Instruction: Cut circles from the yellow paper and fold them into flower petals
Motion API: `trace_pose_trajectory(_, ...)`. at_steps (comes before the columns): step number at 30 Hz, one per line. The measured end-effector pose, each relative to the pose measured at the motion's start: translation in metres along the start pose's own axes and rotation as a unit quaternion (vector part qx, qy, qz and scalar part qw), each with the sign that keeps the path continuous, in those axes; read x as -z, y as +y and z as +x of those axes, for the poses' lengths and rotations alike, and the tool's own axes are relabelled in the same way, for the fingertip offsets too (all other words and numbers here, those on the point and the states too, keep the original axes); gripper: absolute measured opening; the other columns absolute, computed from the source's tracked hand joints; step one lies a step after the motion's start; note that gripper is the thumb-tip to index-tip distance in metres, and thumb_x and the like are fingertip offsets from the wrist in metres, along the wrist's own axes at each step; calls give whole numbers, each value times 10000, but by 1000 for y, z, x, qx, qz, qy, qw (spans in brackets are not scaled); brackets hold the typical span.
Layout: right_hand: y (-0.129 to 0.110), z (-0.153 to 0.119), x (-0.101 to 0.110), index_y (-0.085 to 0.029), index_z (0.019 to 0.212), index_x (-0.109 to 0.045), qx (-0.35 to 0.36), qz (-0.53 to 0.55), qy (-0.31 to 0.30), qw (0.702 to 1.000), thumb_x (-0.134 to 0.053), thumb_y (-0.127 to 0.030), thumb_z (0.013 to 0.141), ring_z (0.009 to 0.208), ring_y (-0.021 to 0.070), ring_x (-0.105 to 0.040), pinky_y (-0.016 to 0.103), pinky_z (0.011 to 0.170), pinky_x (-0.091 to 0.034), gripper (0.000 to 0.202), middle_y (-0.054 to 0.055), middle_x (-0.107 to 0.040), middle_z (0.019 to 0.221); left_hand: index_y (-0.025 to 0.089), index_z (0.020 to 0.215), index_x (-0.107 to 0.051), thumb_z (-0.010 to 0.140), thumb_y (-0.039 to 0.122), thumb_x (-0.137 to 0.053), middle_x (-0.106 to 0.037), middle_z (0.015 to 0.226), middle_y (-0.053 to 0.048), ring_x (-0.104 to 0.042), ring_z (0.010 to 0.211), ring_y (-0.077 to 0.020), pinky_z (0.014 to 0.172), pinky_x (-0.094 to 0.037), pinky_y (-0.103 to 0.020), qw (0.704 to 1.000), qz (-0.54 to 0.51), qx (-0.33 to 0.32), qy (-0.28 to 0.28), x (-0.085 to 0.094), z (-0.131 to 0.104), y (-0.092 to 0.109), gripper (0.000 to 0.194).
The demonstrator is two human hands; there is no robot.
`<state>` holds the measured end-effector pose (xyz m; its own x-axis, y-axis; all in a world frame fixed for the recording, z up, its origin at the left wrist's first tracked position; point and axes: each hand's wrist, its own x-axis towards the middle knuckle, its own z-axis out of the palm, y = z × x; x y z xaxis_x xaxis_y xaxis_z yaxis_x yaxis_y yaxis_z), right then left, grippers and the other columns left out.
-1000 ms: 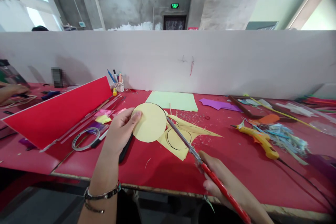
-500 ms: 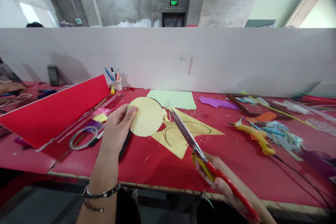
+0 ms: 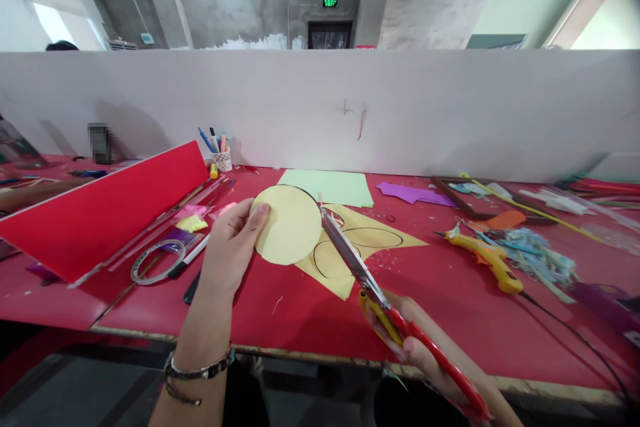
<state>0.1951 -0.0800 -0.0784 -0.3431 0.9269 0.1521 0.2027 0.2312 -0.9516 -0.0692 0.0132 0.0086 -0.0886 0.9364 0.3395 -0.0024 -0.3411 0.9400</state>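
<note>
A pale yellow paper circle (image 3: 289,227) with a dark line along its upper edge is pinched between the thumb and fingers of my left hand (image 3: 235,243). Red-and-yellow-handled scissors (image 3: 353,253) are gripped in my right hand (image 3: 407,333), their tips at the circle's right edge. The blades look nearly closed. Under them on the table lies a yellow paper sheet (image 3: 370,233) with curved black outlines drawn on it. The circle hides part of that sheet.
Pale green paper (image 3: 330,187) and a purple paper piece (image 3: 415,195) lie behind. To the right rests a yellow glue gun (image 3: 487,260) with its cord. On the left are a red board (image 3: 115,207), a tape roll (image 3: 157,263) and a pen cup (image 3: 223,160). A white partition (image 3: 280,107) closes the back.
My left hand and the circle have shifted slightly right, up to the scissor tips. A small curled scrap at the circle's right edge is no longer visible. My right hand moved slightly left.
</note>
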Motion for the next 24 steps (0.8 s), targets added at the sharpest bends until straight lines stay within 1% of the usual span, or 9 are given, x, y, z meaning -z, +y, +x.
trace_pose_trajectory(2,-2,0,-2,-186,1246,-487,6,3,-4,1000,-443,-665,803,868,259,-560,393,773,-490,654,121,-569,977,205,763,-611,761,420,-617,-586,646,25,-533,585,-115,521,-427,-197,1000,-1,7,-17,-3,-1,1,215)
trace_pose_trajectory(4,-5,2,-4,-190,1211,-505,19,-1,4,1000,-449,-657,807,865,253,-550,372,743,-486,620,116,-567,974,205,750,-607,764,419,-613,-609,662,20,-549,597,-124,512,-428,-200,999,11,11,-32,-5,-2,2,215)
trace_pose_trajectory(7,-14,5,-6,-193,1061,-554,38,-12,13,999,-424,-660,819,783,218,-524,314,640,-464,542,88,-553,902,196,691,-576,766,418,-611,-603,641,23,-539,562,-116,469,-400,-193,998,33,20,-52,-6,-4,3,237)
trace_pose_trajectory(10,-21,9,-6,-188,892,-536,48,-21,1,999,-369,-699,816,658,166,-458,276,552,-406,543,48,-502,798,188,686,-564,765,431,-611,-584,619,22,-536,543,-111,444,-384,-187,996,48,28,-63,-6,-6,5,259)
trace_pose_trajectory(12,-22,10,-7,-188,883,-518,56,-25,-6,998,-355,-708,815,617,148,-419,273,545,-384,548,34,-482,774,186,693,-558,762,435,-614,-575,609,24,-543,551,-114,443,-386,-183,996,56,33,-65,-6,-8,6,265)
trace_pose_trajectory(15,-19,10,-7,-185,955,-512,59,-18,-6,998,-361,-694,825,574,130,-382,270,533,-370,547,27,-475,777,182,706,-557,767,437,-608,-580,620,23,-551,562,-114,457,-401,-179,995,66,39,-64,-7,-8,8,267)
trace_pose_trajectory(16,-19,10,-7,-183,954,-509,58,-13,-8,998,-361,-691,827,559,125,-370,266,522,-362,543,21,-467,761,182,717,-562,771,437,-603,-581,623,22,-551,561,-114,459,-404,-181,995,68,40,-65,-7,-8,9,265)
trace_pose_trajectory(20,-27,14,-9,-188,834,-475,47,8,-15,999,-350,-683,836,507,109,-312,247,462,-296,511,-21,-395,643,182,711,-565,782,427,-589,-575,615,18,-532,549,-112,451,-401,-183,994,79,34,-70,-8,-9,12,257)
trace_pose_trajectory(24,-32,17,-10,-188,784,-448,35,11,-13,999,-369,-706,809,505,105,-301,242,444,-256,524,-32,-365,627,182,703,-560,784,434,-588,-572,637,19,-513,546,-96,464,-402,-177,993,76,36,-80,-7,-10,14,266)
